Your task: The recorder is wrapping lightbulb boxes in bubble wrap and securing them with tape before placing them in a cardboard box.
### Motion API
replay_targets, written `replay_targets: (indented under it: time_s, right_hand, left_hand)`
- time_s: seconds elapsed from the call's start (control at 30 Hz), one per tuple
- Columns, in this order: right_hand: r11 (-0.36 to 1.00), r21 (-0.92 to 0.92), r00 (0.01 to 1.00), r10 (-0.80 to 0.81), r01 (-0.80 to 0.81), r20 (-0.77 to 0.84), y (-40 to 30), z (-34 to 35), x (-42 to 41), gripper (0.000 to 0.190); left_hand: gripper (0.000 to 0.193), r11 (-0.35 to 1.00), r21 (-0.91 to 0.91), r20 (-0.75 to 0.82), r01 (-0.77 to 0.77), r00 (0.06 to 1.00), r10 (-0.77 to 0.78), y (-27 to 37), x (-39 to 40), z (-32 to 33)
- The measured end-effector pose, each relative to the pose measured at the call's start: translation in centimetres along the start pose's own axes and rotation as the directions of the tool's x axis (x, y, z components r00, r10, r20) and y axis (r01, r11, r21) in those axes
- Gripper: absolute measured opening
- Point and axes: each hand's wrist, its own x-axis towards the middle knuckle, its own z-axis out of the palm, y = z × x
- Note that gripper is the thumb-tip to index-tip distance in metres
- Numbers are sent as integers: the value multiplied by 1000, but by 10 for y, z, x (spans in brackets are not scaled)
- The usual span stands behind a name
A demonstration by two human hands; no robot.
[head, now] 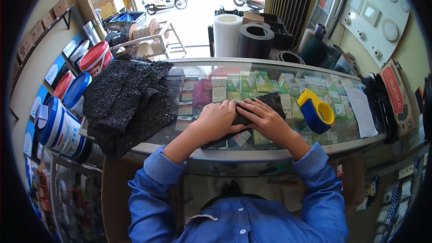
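Note:
A dark, crinkled piece of sheet material (274, 104) lies on the glass display counter (199, 153), partly covered by both hands. My left hand (217, 120) rests on its left part, palm down with bent fingers. My right hand (265, 118) lies over its middle, fingers pointing up and left, and the fingertips of the two hands nearly meet. How firmly either hand grips it is hidden. Right of my right hand is a blue and yellow tape dispenser (315, 113). A stack of black, rough-textured sheets (128, 103) covers the counter's left end.
Boxed light bulbs (248, 81) show under the glass. A written paper (361, 112) and black strips (381, 108) lie at the right end. Paint buckets (60, 125) stand left. Beyond the counter are white (227, 37) and black (255, 40) rolls and a cable spool rack (165, 38).

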Motion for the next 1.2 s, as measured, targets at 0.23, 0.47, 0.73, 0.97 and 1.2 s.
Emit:
replay_targets:
  time_s: [0.23, 0.47, 0.73, 0.97, 1.2]
  right_hand:
    - [998, 26, 998, 63, -63, 9, -8, -7, -4, 54]
    - [668, -137, 673, 677, -732, -297, -9, -47, -42, 37]
    - [207, -528, 425, 842, -824, -333, 31, -67, -87, 46]
    - [309, -515, 421, 900, -799, -112, 32, -90, -87, 47]
    - [364, 630, 456, 890, -687, -17, -27, -107, -36, 42]
  left_hand:
    - [67, 999, -40, -109, -9, 994, 4, 5, -6, 16]
    - [69, 999, 15, -320, 45, 947, -38, 3, -12, 35]
    - [69, 998, -39, -369, 39, 928, -50, 5, -12, 37]
    - [67, 989, -52, -428, 137, 892, -146, 13, -15, 40]
    - [66, 958, -141, -503, 249, 816, -286, 21, -16, 49]
